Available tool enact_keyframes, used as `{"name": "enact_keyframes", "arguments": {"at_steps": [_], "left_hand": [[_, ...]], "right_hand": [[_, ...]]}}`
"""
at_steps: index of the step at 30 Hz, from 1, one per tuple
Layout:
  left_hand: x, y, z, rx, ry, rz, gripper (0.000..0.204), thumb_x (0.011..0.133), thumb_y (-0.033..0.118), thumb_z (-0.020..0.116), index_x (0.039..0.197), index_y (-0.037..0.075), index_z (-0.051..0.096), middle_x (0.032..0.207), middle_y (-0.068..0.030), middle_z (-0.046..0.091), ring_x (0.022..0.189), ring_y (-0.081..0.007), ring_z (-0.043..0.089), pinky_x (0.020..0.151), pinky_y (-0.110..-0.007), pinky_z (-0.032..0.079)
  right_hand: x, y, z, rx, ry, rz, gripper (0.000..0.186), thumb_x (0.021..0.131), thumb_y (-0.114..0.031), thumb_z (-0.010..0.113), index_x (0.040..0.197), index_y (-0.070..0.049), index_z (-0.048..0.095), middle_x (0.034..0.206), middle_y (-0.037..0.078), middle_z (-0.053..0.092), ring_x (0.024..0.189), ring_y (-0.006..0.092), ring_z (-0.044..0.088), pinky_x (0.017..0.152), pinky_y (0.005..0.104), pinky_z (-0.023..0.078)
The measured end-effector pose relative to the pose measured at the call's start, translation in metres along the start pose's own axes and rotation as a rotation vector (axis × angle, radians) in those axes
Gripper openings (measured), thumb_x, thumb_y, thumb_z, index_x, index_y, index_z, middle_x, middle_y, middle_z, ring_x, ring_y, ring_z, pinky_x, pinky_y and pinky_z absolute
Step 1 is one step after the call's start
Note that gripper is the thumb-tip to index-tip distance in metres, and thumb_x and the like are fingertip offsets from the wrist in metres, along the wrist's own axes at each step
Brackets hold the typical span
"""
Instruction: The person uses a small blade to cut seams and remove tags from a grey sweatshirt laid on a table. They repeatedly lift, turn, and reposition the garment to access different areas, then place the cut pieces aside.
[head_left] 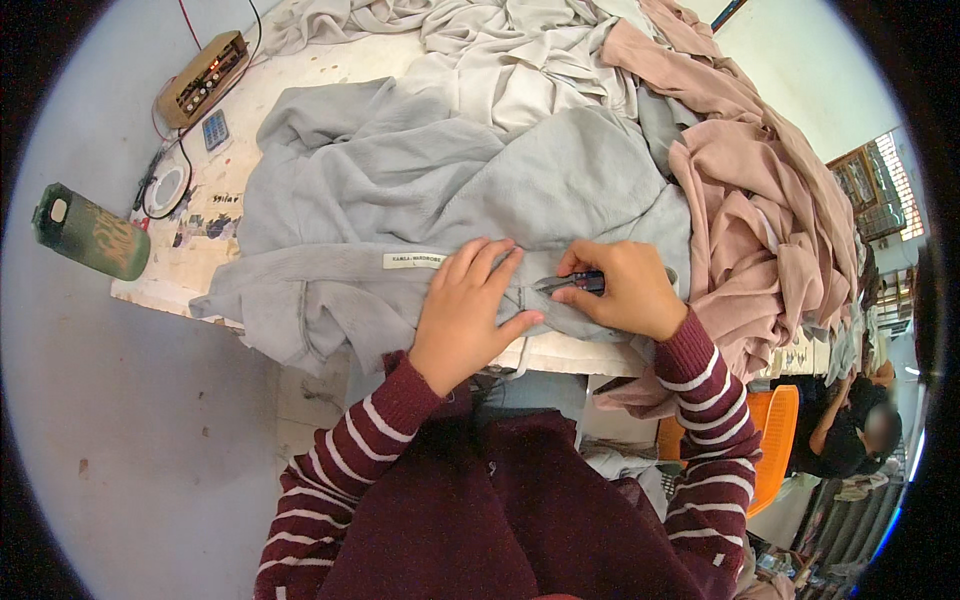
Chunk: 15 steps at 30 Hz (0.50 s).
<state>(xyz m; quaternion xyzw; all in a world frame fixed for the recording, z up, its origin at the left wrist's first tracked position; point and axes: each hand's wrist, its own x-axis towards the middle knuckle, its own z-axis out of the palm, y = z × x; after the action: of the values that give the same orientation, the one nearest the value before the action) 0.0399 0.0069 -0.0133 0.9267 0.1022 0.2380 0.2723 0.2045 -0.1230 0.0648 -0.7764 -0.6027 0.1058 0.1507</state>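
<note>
A grey garment [370,180] of crinkled cloth lies along the table's near edge, with a white label [414,261] sewn to it. My left hand [468,305] rests flat on the cloth just right of the label, fingers stretched out and thumb apart. In my right hand [630,290] is a pair of small dark thread snips [590,282], gripped between thumb and fingers. Their pointed tip lies against the cloth close to a seam, a short way from my left fingers. My palm and fingers hide part of the snips.
Pale cloth [500,60] is heaped behind the garment, and pink cloth [740,220] drapes along the right. A radio [203,78], a remote [215,130] and a green container [92,232] stand left. An orange chair [775,445] and another person [850,430] are to the right.
</note>
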Motion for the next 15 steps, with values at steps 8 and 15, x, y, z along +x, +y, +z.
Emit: {"name": "enact_keyframes", "arguments": {"at_steps": [8,15], "left_hand": [[-0.0003,0.0000,-0.0001,-0.032,-0.016,-0.012,0.066,0.078,0.044,0.069,0.126,0.002,0.053,0.128,-0.0114,0.049,0.122,-0.0302,0.042,0.101,-0.043,0.035],[0.0006,0.0011,-0.0019,-0.028,-0.013,-0.005,0.065,0.078,0.042,0.069,0.126,0.001,0.053,0.128,-0.0117,0.049,0.122,-0.0301,0.043,0.101,-0.043,0.035]], "right_hand": [[0.0020,0.0059,0.0075,0.125,0.020,-0.008,0.024,0.074,-0.030,0.074,0.085,-0.011,0.065,0.070,0.007,0.066,0.065,0.0290,0.065,0.058,0.0368,0.047],[-0.0006,0.0088,0.0071,0.142,0.066,0.028,0.026,0.075,-0.030,0.074,0.088,-0.010,0.065,0.069,0.008,0.065,0.063,0.0279,0.064,0.058,0.0350,0.048]]}}
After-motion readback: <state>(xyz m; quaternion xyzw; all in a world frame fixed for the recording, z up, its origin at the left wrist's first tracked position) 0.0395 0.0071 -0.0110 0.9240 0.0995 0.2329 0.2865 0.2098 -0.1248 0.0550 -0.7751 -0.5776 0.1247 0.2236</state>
